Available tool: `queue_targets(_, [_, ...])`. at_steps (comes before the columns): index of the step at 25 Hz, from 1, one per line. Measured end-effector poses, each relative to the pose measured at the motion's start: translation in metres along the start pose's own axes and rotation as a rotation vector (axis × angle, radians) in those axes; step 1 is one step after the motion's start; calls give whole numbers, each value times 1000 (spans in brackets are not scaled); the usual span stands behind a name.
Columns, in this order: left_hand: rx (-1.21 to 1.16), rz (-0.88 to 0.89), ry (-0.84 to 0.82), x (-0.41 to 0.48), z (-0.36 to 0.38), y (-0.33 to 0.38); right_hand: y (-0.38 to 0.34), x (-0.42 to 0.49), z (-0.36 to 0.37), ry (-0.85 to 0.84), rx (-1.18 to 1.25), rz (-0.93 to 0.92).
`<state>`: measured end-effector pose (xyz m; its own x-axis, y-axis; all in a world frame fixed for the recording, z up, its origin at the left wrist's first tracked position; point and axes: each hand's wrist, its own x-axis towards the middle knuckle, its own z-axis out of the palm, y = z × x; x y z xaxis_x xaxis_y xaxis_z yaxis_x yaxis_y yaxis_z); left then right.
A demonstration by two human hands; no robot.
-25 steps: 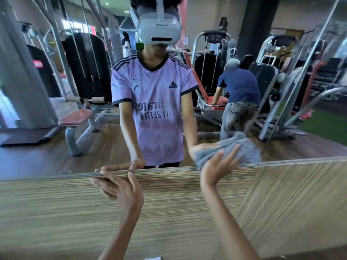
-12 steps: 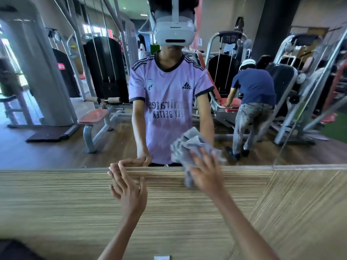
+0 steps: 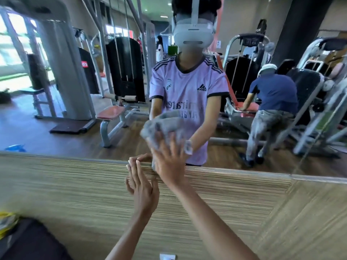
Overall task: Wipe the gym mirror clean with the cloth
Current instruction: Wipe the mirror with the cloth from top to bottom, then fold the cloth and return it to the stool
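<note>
The right hand [image 3: 169, 160] is in the middle of the frame. Its fingers are spread and nearly straight. It is not clenched around anything; the palm and fingers press flat on the grey crumpled cloth [image 3: 163, 124]. The cloth lies between this hand and the glass of the large wall mirror [image 3: 62, 132]. Most of it bulges out above and to the left of the fingers, and a small part hangs under the palm. The cloth is blurred, so its folds are not clear. It sits low on the mirror, just above the bottom edge.

Just to the lower left of the right hand, the left hand [image 3: 140, 186] is relaxed and holds nothing. Its straight fingers point up and the fingertips [image 3: 134, 163] reach the bottom edge of the mirror. I cannot tell if its thumb touches the right wrist.

Under the mirror, the striped beige wooden wall panel [image 3: 65, 199] fills the lower half of the frame.

In the glass, the reflected person in a lilac shirt [image 3: 187, 94] stands directly behind the cloth. At right, a reflected person in a dark blue shirt [image 3: 276, 94] bends toward a gym machine. Left of centre is a reflected red padded bench seat [image 3: 110, 111]. In the lower left corner lies a dark thing [image 3: 28, 241] that I cannot identify.
</note>
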<state>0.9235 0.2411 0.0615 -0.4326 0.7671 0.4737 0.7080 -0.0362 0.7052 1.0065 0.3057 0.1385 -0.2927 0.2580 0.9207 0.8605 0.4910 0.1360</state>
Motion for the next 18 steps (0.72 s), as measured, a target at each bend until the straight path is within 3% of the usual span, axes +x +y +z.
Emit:
queue_targets(3, [39,-67,34,-3,-13,-24,-44,14,32,-226,20,-524])
queue_targets(5, [53,-130,54,0,-29,-43,-46,26,42,-247,57,-780])
queue_targets(7, [57,-198,72,8,-47,-57,-17,31,31,-204,159,-892])
queue_targets(9, [33,-254,60,14,-59,-61,16,29,2,-258,268,-870])
queue_targets(11, [-62,-220,43,17,-63,-50,28,21,-25,-404,391,-668])
queue_targets(13, [-211,-125,64,19,-65,-35,18,12,-42,-469,599,-338])
queue_targets(16, [-524,-186,19,14,-79,-4,-12,11,-65,-557,1212,461])
queue_targets(18, [-769,-341,-149,9,-92,13,-31,6,-66,-467,1693,1049])
